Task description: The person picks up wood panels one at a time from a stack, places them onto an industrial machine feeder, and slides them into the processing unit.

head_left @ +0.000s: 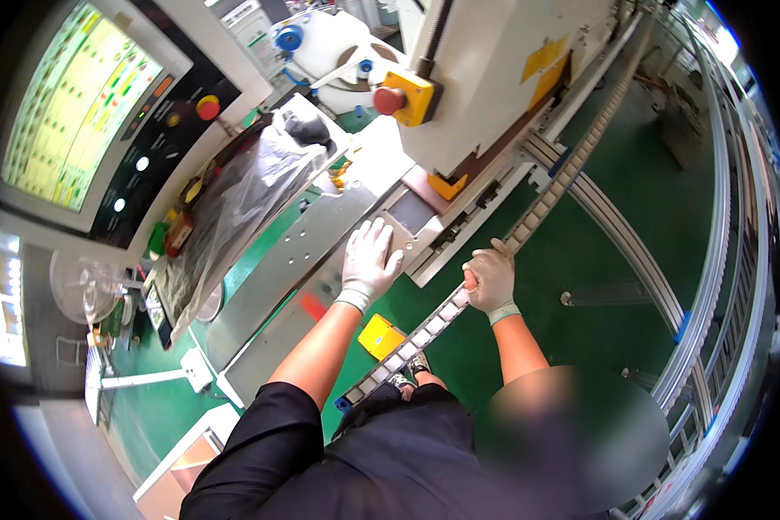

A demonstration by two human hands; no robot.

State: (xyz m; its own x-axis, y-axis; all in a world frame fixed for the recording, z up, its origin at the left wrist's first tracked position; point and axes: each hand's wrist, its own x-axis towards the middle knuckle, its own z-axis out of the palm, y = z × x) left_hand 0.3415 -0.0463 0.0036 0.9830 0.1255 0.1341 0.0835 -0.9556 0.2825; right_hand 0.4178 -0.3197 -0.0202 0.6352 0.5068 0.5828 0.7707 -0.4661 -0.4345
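Two gloved hands are working: left hand point(368, 260) lying flat, fingers apart, on the metal plate point(299, 260); right hand point(491, 277) is clamping the white segmented strip point(433, 325).

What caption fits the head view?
Gloved left hand flat on a metal plate, gloved right hand gripping a segmented rail.

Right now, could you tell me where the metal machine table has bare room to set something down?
The grey metal plate is bare between the gloved left hand and the crumpled clear plastic sheet. The sheet's far side, below the black control panel, is cluttered.
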